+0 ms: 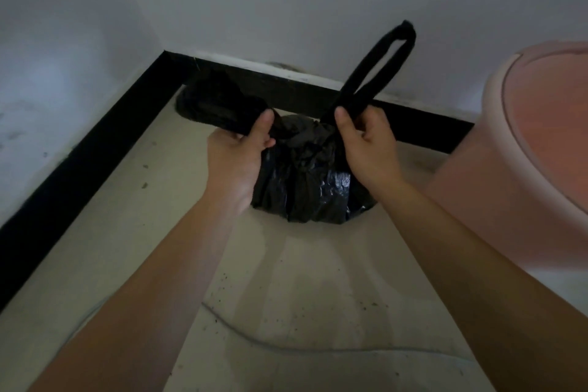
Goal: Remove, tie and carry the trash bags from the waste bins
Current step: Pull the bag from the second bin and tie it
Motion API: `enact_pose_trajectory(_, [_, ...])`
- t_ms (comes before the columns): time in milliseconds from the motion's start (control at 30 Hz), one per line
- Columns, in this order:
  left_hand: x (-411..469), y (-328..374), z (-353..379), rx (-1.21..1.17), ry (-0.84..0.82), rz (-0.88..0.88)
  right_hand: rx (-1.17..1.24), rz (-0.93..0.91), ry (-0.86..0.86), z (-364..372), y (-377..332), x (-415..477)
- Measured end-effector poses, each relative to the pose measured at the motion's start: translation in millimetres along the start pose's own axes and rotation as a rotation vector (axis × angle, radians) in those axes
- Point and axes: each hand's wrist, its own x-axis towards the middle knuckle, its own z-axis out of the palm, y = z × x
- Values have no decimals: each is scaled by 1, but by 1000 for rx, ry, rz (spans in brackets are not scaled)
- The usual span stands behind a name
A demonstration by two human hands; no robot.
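A black trash bag (pixel 305 181) sits on the pale floor in front of me, near the room's corner. My left hand (pixel 237 156) grips the bag's left handle, which stretches out to the left. My right hand (pixel 366 143) pinches the right handle loop (pixel 375 70), which stands up and leans to the right. The bag's gathered neck bunches between my two hands. A pink waste bin (pixel 521 169) with a lid stands at the right, close beside the bag.
White walls meet in a corner behind the bag, with a black skirting board (pixel 95 149) running along both. The floor (pixel 302 296) shows specks of dirt and a thin curved crack near me.
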Motion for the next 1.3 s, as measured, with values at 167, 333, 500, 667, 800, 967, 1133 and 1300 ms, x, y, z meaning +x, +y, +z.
enact_pose_trajectory(167, [-3, 14, 14, -381, -134, -87, 524, 195, -58, 6, -31, 0])
enact_pose_trajectory(333, [-3, 7, 22, -500, -33, -279, 844, 413, -15, 13, -38, 3])
enact_pose_trajectory(500, [16, -27, -5, -353, 252, -470, 690, 556, 79, 7, -9, -4])
enact_pose_trajectory(667, [20, -37, -19, -232, 312, -414, 379, 468, 18, 13, 0, -12])
enact_pose_trajectory(800, [15, -22, -10, -113, 51, -176, 300, 417, -136, 8, 1, -15])
enact_pose_trajectory(967, [14, -16, 1, 378, -44, 216, 186, 252, -161, 6, 9, -20])
enact_pose_trajectory(1133, [14, -14, 11, 153, -143, 129, 422, 463, -61, 7, 28, -16])
enact_pose_trajectory(1300, [18, -10, 20, -349, -250, -329, 264, 428, -109, 9, 28, -18])
